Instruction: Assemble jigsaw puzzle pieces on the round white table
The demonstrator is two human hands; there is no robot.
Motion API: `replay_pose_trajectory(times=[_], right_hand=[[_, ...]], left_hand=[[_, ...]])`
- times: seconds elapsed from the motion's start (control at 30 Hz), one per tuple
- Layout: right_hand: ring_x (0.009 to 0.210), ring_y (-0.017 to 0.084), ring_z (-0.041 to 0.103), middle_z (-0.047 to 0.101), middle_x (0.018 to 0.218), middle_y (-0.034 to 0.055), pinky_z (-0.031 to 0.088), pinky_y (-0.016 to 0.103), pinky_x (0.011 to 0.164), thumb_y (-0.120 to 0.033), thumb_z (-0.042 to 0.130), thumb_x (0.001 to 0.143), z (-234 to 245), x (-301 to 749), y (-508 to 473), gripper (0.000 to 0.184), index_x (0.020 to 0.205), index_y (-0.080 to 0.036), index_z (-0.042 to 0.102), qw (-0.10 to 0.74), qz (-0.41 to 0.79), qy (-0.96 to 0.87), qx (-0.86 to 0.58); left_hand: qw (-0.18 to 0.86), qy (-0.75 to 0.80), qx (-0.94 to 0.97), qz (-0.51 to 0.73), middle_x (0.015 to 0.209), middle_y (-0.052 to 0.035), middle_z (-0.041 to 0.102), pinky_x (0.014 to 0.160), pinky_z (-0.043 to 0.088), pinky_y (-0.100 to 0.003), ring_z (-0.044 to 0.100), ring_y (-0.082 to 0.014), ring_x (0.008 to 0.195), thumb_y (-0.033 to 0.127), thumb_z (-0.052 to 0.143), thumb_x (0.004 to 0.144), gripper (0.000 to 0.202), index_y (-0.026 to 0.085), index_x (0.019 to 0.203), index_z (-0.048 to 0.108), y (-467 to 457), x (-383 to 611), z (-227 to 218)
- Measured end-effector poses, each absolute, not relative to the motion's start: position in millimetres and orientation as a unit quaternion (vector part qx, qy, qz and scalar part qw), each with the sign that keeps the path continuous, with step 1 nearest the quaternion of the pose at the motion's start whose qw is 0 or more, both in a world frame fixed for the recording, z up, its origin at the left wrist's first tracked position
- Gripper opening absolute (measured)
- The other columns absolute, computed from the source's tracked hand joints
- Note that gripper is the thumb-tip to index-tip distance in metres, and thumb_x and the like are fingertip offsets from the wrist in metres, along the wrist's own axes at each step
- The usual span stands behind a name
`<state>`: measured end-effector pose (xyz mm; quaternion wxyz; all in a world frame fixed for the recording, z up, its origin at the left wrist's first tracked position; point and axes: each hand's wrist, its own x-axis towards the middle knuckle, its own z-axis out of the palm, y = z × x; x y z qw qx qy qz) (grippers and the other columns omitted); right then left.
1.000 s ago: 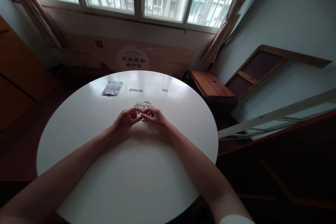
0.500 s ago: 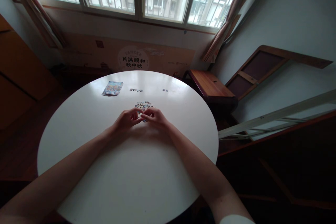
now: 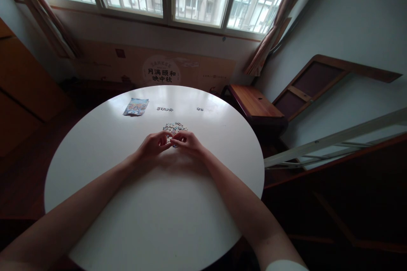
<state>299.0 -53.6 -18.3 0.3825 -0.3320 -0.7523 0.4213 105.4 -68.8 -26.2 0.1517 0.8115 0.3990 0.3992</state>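
Note:
Both my hands rest on the round white table [image 3: 152,211], fingertips meeting at its middle. My left hand [image 3: 152,145] is closed in a pinch. So is my right hand [image 3: 188,142], and the two pinch small jigsaw pieces between them at the near edge of a heap of loose puzzle pieces [image 3: 174,127]. The pieces in the fingers are mostly hidden.
A small printed picture card [image 3: 136,106] lies at the table's far left. A short row of joined pieces [image 3: 164,109] and a smaller cluster of pieces [image 3: 199,109] lie beyond the heap. A wooden side table [image 3: 254,103] stands to the right under the window.

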Motion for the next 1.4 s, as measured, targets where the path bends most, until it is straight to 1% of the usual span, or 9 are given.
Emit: replay_pose_trajectory(times=[0.67,0.93,1.03,1.13,1.2,1.27,1.4], right_hand=[[0.060,0.008,0.047,0.061,0.071,0.0011,0.036,0.020,0.055,-0.041,0.063,0.080,-19.6,298.7,-53.4,0.029,0.081,-0.013,0.070,0.383,0.390,-0.769,-0.331],[0.059,0.008,0.047,0.061,0.069,0.0011,0.035,0.019,0.054,-0.048,0.063,0.078,-17.1,298.9,-54.1,0.035,0.079,-0.013,0.069,0.371,0.403,-0.764,-0.341],[0.060,0.008,0.047,0.061,0.071,0.0015,0.035,0.019,0.054,-0.049,0.058,0.082,-18.3,298.0,-53.6,0.038,0.081,-0.013,0.068,0.377,0.398,-0.760,-0.349],[0.060,0.008,0.049,0.061,0.072,0.0014,0.036,0.019,0.054,-0.046,0.053,0.086,-20.7,296.8,-52.8,0.036,0.089,-0.013,0.067,0.396,0.397,-0.747,-0.357],[0.058,0.008,0.049,0.062,0.073,0.0012,0.037,0.019,0.053,-0.042,0.055,0.085,-21.6,296.5,-52.6,0.032,0.094,-0.013,0.066,0.397,0.404,-0.745,-0.353],[0.058,0.007,0.050,0.062,0.073,0.0010,0.037,0.019,0.053,-0.039,0.059,0.082,-21.5,296.7,-52.8,0.029,0.095,-0.014,0.066,0.391,0.410,-0.749,-0.344],[0.061,0.008,0.054,0.063,0.073,0.0013,0.039,0.019,0.054,-0.041,0.064,0.078,-20.8,297.4,-53.4,0.031,0.093,-0.014,0.066,0.387,0.419,-0.752,-0.329]], left_hand=[[0.148,0.401,0.820,0.382,0.054,0.0071,0.051,0.049,0.037,-0.017,0.046,-0.0062,0.047,0.032,0.063,0.080,0.023,0.018,0.099,0.063,-69.4,104.9,-25.6],[0.141,0.406,0.819,0.381,0.053,0.0073,0.050,0.049,0.037,-0.017,0.046,-0.0062,0.046,0.035,0.062,0.080,0.024,0.018,0.098,0.063,-69.8,105.2,-25.0],[0.132,0.415,0.814,0.386,0.054,0.0068,0.052,0.049,0.038,-0.017,0.046,-0.0064,0.046,0.037,0.062,0.081,0.025,0.019,0.099,0.063,-70.8,105.2,-23.7],[0.132,0.432,0.800,0.394,0.057,0.0056,0.053,0.050,0.039,-0.018,0.048,-0.0072,0.048,0.040,0.063,0.080,0.028,0.019,0.099,0.063,-71.6,104.8,-22.2],[0.140,0.441,0.793,0.397,0.058,0.0050,0.054,0.050,0.039,-0.018,0.049,-0.0077,0.049,0.042,0.063,0.080,0.029,0.019,0.098,0.063,-71.7,104.4,-21.7],[0.145,0.445,0.790,0.396,0.059,0.0046,0.054,0.051,0.040,-0.019,0.050,-0.0081,0.050,0.042,0.062,0.081,0.029,0.018,0.097,0.063,-71.6,103.9,-21.7],[0.148,0.445,0.791,0.393,0.059,0.0040,0.055,0.051,0.040,-0.019,0.050,-0.0085,0.050,0.042,0.062,0.081,0.029,0.019,0.098,0.064,-71.0,102.8,-22.4]])
